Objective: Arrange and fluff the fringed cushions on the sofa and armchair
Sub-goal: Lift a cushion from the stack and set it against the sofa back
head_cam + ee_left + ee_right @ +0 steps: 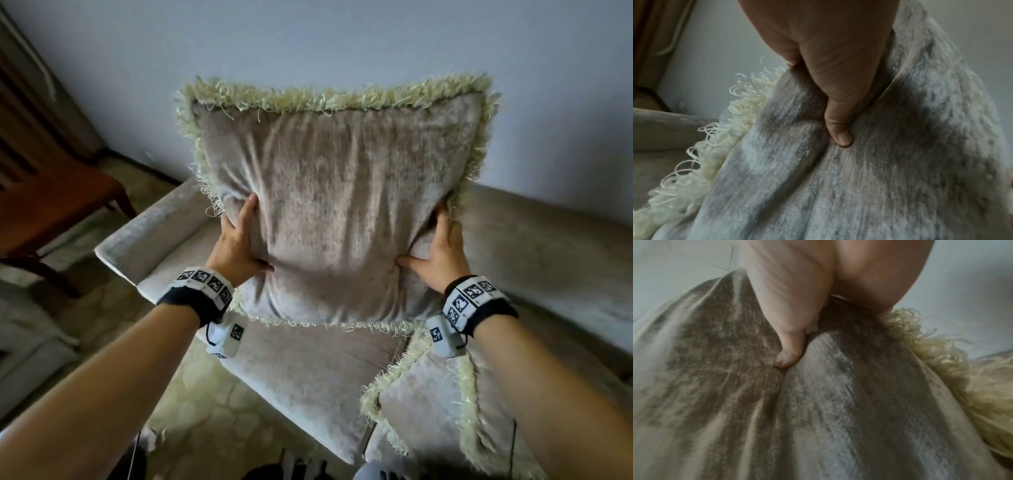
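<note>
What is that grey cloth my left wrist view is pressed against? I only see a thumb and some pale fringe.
Observer: It is a square fringed cushion, held up in the air in front of the sofa.
Operator: Is only the left hand on it?
Observer: No, the right hand grips the opposite side, its thumb dug into the fabric.
Operator: Any other cushions around?
Observer: Yes, a second fringed cushion lies on the seat below the right wrist.
</note>
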Demonstrator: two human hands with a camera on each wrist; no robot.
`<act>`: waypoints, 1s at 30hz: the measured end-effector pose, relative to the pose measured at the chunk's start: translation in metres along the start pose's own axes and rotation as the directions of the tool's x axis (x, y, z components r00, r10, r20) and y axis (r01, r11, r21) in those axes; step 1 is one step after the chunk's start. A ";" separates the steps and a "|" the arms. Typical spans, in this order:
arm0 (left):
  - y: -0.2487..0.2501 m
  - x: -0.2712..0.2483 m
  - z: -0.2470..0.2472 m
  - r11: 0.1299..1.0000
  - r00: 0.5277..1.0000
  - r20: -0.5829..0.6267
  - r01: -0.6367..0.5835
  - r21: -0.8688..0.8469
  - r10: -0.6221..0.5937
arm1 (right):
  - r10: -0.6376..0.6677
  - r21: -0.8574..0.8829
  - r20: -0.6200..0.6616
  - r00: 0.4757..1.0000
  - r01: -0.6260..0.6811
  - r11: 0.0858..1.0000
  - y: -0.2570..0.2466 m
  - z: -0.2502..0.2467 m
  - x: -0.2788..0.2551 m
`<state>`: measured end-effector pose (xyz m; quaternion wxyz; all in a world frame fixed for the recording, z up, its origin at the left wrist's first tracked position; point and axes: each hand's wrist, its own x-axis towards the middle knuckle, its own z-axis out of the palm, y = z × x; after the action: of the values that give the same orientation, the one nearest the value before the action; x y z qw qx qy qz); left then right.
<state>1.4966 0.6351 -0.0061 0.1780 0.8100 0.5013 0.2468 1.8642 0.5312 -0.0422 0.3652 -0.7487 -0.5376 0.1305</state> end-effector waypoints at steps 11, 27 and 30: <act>-0.142 -0.017 -0.091 0.980 0.965 -0.177 0.198 0.015 -0.192 | -0.204 0.060 0.171 0.964 0.197 0.979 -0.137 0.145 0.083; -0.339 -0.093 -0.226 0.877 0.794 -0.461 0.476 0.066 -0.397 | -0.489 0.254 0.396 0.777 0.418 0.872 -0.357 0.379 0.132; -0.390 -0.101 -0.249 0.866 0.782 -0.462 0.497 0.057 -0.418 | -0.492 0.251 0.396 0.776 0.424 0.870 -0.393 0.420 0.126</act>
<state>1.0326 0.7235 -0.0343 0.0441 0.5998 0.7297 0.3254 1.3872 0.8765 -0.0411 0.3066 -0.5153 -0.7617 0.2455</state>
